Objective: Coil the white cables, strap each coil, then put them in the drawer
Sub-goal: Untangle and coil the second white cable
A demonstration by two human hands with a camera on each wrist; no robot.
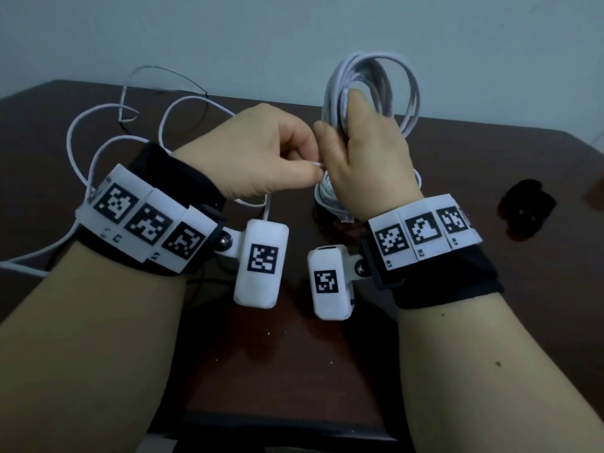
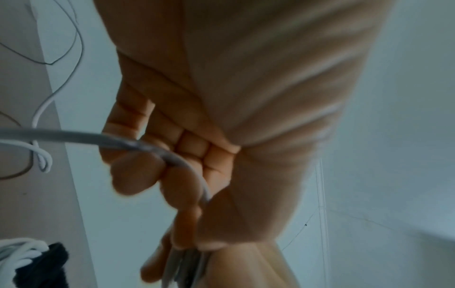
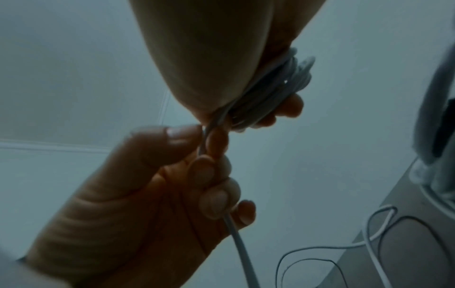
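My right hand [image 1: 362,148] is raised over the table and grips a coil of white cable [image 1: 376,76], whose loops stand above and hang below the fist. In the right wrist view the fingers [image 3: 288,107] curl round the bundle [image 3: 278,83]. My left hand [image 1: 310,165] sits right beside it and pinches the free run of the same cable between thumb and fingers. From below, the strand [image 2: 74,136] passes through the curled fingers [image 2: 172,175]. The rest of the white cable [image 1: 98,112] lies in loose loops on the table at the left.
The dark brown table [image 1: 294,354] ends at a pale wall. A black strap [image 1: 526,207] lies at the right, apart from both hands. A thin dark wire [image 1: 199,93] loops among the loose cable at the back left.
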